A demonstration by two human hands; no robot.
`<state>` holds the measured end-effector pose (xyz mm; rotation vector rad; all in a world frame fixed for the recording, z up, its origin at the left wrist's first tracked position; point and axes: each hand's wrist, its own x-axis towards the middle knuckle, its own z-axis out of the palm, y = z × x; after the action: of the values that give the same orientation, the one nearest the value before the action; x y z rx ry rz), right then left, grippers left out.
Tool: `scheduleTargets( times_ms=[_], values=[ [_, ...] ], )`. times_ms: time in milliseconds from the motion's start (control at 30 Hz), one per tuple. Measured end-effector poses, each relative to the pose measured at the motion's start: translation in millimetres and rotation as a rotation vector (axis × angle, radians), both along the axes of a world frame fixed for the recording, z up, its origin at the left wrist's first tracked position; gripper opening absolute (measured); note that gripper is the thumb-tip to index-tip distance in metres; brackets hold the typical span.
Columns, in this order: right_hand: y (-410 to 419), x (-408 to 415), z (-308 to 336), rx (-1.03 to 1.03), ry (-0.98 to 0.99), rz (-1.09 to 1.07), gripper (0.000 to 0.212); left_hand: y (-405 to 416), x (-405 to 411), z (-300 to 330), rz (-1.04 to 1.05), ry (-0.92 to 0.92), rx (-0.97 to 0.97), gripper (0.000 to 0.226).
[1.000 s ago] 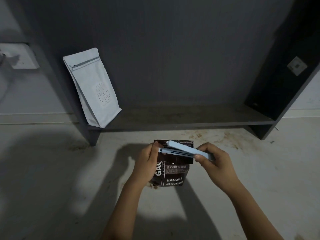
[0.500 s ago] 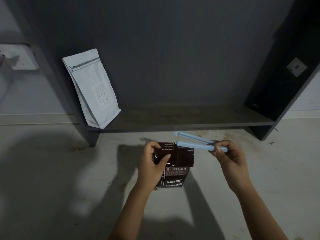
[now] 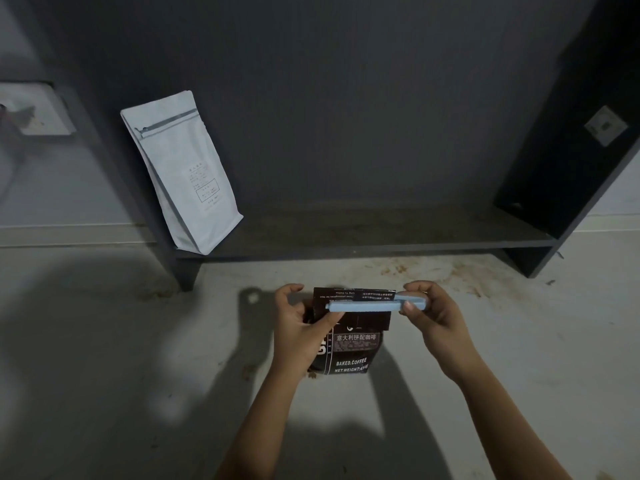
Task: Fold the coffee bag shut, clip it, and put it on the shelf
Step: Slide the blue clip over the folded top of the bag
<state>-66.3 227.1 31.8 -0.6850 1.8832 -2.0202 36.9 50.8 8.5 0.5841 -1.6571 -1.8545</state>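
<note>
A dark brown coffee bag [image 3: 353, 344] stands on the pale floor in front of the shelf, its top folded forward. A light blue bar clip [image 3: 363, 306] lies across the folded flap. My left hand [image 3: 301, 327] grips the bag's left side, thumb under the clip's left end. My right hand [image 3: 429, 313] pinches the clip's right end, just past the bag's right edge. The dark shelf board [image 3: 363, 237] runs low behind the bag.
A white coffee pouch [image 3: 183, 174] leans at the left end of the shelf. The shelf's dark side panels rise at left and right [image 3: 571, 161]. Brown stains [image 3: 433, 268] mark the floor under the shelf's front edge.
My right hand brought the clip from up and right of the bag down across the folded top. My left thumb shifted to the clip's left end.
</note>
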Motion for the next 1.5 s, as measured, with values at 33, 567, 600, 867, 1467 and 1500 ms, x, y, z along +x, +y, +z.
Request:
scheduleTargets(
  times_ms=[33,567,600,867,1467,1500],
  values=[
    [-4,1,1,0.0,0.003,0.021,0.016,0,0,1,0.002,-0.007,-0.001,0.06],
    [-33,15,3,-0.054,-0.041,0.069,0.012,0,-3,-1,-0.007,0.039,-0.01,0.056],
    [-33,15,1,-0.071,-0.058,0.055,0.012,-1,-3,-2,-0.029,0.025,-0.036,0.056],
    [-31,14,3,-0.044,-0.06,0.073,0.016,-12,15,0,-0.184,0.094,0.056,0.051],
    [-48,16,28,0.579,0.688,0.0,0.021,-15,11,-11,-0.112,0.049,-0.006,0.059],
    [-48,17,29,0.578,0.683,-0.001,0.021,-16,11,-11,-0.11,0.048,-0.002,0.059]
  ],
)
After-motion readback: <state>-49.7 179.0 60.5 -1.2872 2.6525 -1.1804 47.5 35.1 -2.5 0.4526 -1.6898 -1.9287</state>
